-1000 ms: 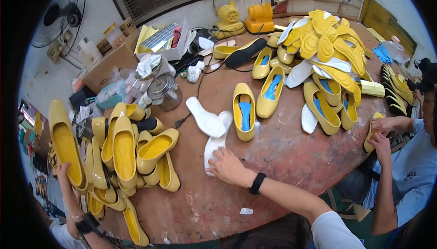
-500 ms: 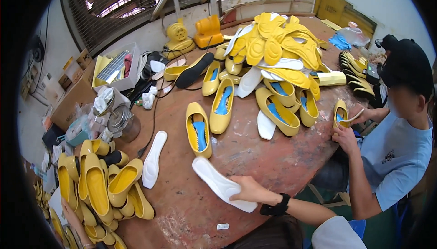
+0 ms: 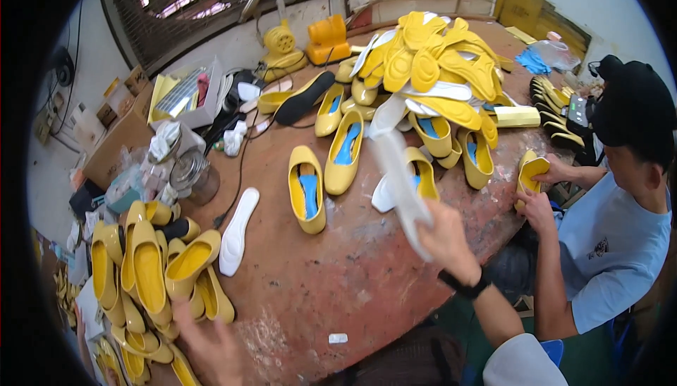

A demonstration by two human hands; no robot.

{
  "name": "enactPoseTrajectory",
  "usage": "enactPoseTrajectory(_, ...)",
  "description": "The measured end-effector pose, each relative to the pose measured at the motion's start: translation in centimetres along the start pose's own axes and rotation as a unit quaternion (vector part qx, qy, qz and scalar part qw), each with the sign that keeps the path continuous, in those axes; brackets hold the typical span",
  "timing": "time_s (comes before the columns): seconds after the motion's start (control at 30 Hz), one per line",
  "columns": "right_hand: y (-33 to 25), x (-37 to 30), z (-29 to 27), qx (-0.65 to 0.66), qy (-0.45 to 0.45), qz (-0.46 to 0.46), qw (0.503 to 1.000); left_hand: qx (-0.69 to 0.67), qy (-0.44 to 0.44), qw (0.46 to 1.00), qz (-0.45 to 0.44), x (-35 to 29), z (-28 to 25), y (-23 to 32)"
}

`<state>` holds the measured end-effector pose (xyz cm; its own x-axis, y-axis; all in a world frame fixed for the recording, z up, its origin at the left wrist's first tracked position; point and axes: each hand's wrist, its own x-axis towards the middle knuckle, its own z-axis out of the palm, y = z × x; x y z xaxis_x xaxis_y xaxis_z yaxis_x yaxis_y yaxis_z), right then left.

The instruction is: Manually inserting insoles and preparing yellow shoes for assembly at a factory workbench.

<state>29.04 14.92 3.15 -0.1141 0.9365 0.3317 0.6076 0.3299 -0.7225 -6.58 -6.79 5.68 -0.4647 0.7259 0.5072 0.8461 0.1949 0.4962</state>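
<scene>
My right hand (image 3: 446, 236) is closed on one end of a white insole (image 3: 400, 181), blurred by motion. The insole is held up over the table, its far end overlapping the front of the insole pile in view. Behind it, a yellow shoe (image 3: 423, 178) is partly hidden. My left hand (image 3: 211, 347), also smeared, is at the lower left beside the heaped yellow flat shoes (image 3: 149, 273). Its fingers look apart, and I see nothing in them. Another white insole (image 3: 240, 232) lies on the table. Two yellow shoes (image 3: 307, 192) with blue inside stand mid-table.
Yellow and white insoles (image 3: 430, 62) are piled at the back among more shoes. At the right, a co-worker (image 3: 613, 195) holds a yellow shoe (image 3: 529, 171). A glass jar (image 3: 194, 178), a white box (image 3: 190, 97), a cable and yellow blowers (image 3: 282, 51) stand at the back left.
My right hand has lifted the white insole from low over the table's front, up and to the right. My left hand has come clearly into view. The co-worker's shoe now has a yellow insole at it.
</scene>
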Motion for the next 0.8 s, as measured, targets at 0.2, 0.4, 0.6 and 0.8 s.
enactPoseTrajectory(0.2,-8.8,-11.0,1.5,0.341,-0.324,0.074,0.879,-0.518,-0.347,0.706,-0.336,-4.6,10.5,1.7)
enactPoseTrajectory(0.4,-4.7,-12.7,1.0,0.543,-0.245,0.354,0.721,-0.287,-0.317,0.869,-0.248,-7.8,9.4,2.8)
enactPoseTrajectory(0.6,-4.2,-10.6,0.0,0.625,-0.221,0.399,0.633,-0.045,-0.251,0.964,0.082,-10.3,5.5,4.3)
enactPoseTrajectory(0.8,-3.5,-8.7,0.1,0.684,-0.141,0.298,0.650,-0.089,-0.248,0.956,0.125,-11.4,3.6,-1.6)
